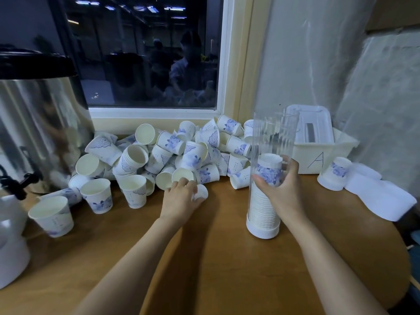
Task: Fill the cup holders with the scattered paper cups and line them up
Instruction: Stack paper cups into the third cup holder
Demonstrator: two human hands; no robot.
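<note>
Urn stands far left, and the pile of cups runs from beside it along the sill to mid-frame. Left hand is at the pile's front edge, fingers curled round one cup lying on its side. Bare table opens across the lower centre. Right of centre the holder stands upright, about half stacked, right hand wrapped round its middle. Box sits just behind, upper right.

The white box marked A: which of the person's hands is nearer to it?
The right. The right hand grips the clear cup holder just left of the box; the left hand is farther left, holding a paper cup by the pile.
</note>
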